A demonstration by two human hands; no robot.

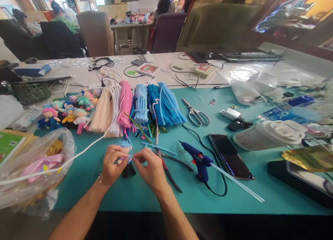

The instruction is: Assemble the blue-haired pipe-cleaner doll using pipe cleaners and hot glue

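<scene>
My left hand (112,166) is closed round a small doll (126,149) with light blue hair, held just above the teal mat (104,198). Thumb and fingers of my right hand (151,166) pinch a short light blue piece (130,157) against the doll's front; the fingers hide much of it. Loose light blue pipe cleaners (163,148) lie just beyond my right hand. Beside that hand rest pliers (169,176) with red and dark handles. Farther right, a blue glue gun (199,158) has a long clear glue stick in its back.
Pipe cleaner bundles (166,106) in several colours line the mat's back, with finished dolls (69,113) to their left. Scissors (196,116), a phone (230,156) and a lidded cup (267,134) lie right. A white cable (91,143) crosses above a plastic bag (36,163).
</scene>
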